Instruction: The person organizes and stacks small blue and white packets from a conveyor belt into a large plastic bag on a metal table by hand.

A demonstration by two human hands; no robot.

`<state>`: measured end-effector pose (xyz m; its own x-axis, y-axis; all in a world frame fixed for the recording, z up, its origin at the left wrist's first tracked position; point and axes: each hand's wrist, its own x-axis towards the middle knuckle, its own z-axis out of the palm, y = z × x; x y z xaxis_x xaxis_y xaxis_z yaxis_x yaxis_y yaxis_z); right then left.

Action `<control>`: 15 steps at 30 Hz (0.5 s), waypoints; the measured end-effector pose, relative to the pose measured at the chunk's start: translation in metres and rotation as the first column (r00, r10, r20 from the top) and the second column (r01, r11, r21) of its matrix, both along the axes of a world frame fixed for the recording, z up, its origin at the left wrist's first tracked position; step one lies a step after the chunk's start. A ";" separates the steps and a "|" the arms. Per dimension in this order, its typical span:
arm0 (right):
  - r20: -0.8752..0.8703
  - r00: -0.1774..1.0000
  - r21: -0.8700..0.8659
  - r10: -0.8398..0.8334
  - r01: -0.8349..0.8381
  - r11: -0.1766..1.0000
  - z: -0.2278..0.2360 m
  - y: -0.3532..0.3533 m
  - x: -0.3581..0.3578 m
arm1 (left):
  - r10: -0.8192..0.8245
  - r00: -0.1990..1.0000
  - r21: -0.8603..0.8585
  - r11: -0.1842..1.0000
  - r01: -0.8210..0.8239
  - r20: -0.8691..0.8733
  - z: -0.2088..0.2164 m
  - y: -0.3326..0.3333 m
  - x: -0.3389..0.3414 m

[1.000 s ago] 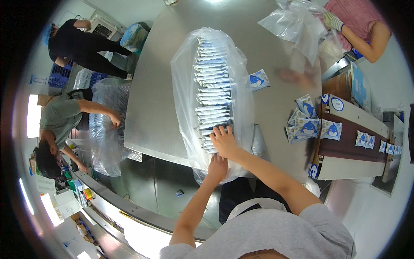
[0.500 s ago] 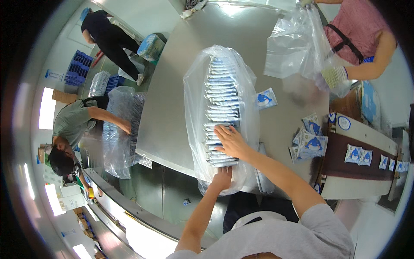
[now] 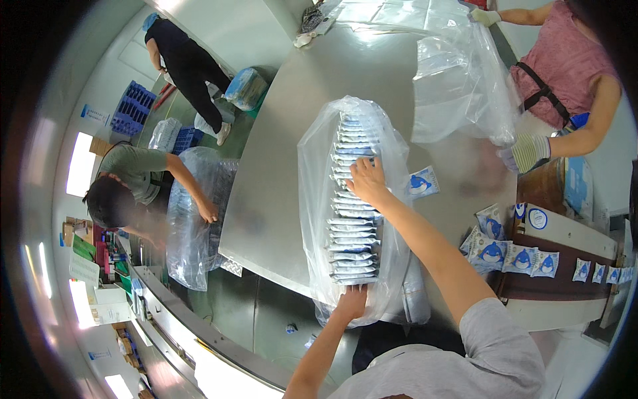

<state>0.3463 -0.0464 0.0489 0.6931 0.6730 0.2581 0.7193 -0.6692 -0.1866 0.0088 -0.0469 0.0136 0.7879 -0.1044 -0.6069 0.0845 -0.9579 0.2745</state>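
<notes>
A long row of small white-and-blue packets [image 3: 354, 229] stands on edge, packed close together, in a clear plastic bag [image 3: 316, 199] on the metal table. My right hand [image 3: 367, 181] lies across the top of the row, past its middle, fingers spread and touching the packets. At the near end, my left hand [image 3: 352, 302] reaches into the bag's mouth; its outstretched fingers press the last packet, their tips partly hidden. Right of the bag, a loose packet [image 3: 422, 182] with a blue whale-like picture lies flat.
Several packets [image 3: 488, 253] pile up at the end of a brown conveyor belt [image 3: 565, 267], with more along it. Across the metal table [image 3: 266, 219], a gloved co-worker holds clear bags [image 3: 442, 93]. At left another co-worker bends over a filled bag [image 3: 189, 233]; a third person stands behind.
My right hand has moved farther along the row, away from me. My left hand remains at the near end. More packets have reached the pile by the belt.
</notes>
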 end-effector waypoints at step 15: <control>0.152 0.928 -0.287 0.341 -0.288 0.913 0.050 -0.030 0.004 | 0.097 0.979 0.046 0.995 -0.090 -0.178 0.015 0.001 -0.005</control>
